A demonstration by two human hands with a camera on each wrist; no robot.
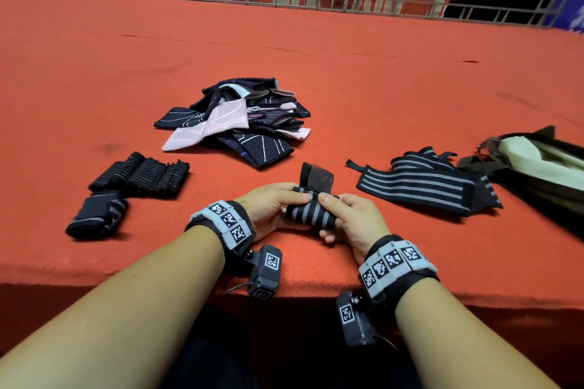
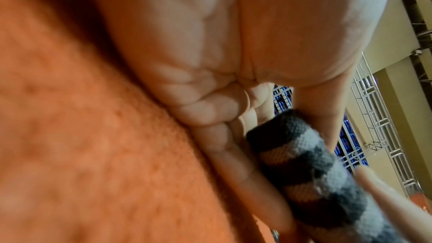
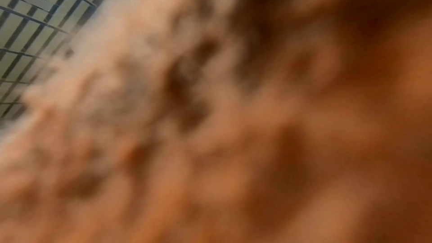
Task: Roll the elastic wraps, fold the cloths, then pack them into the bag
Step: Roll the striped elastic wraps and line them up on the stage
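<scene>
The striped wrap (image 1: 311,211) sits at the near edge of the table (image 1: 363,79), just in front of me, almost fully rolled, with only its dark end tab (image 1: 317,177) standing up on the far side. I hold it from both ends so the coil cannot spring loose: my left hand (image 1: 271,210) curls round the left end, thumb on top, and my right hand (image 1: 347,221) pinches the right end, thumb pressing the top layer. In the left wrist view the fingers (image 2: 245,173) lie along the roll (image 2: 322,176), cradling it from beneath. The right wrist view is too blurred to add anything.

I judge the tab is left free on purpose, to be laid over the roll as a fastening.

To the near left lie the finished rolls (image 1: 126,186), set aside together and out of my working space. On the right, the loose wraps (image 1: 429,183) wait close by, so I judge several are still to roll. Farther off in the middle sits the pile of cloths (image 1: 240,123), unfolded. At the far right the bag (image 1: 531,161) lies open-mouthed towards me, ready for packing.
</scene>
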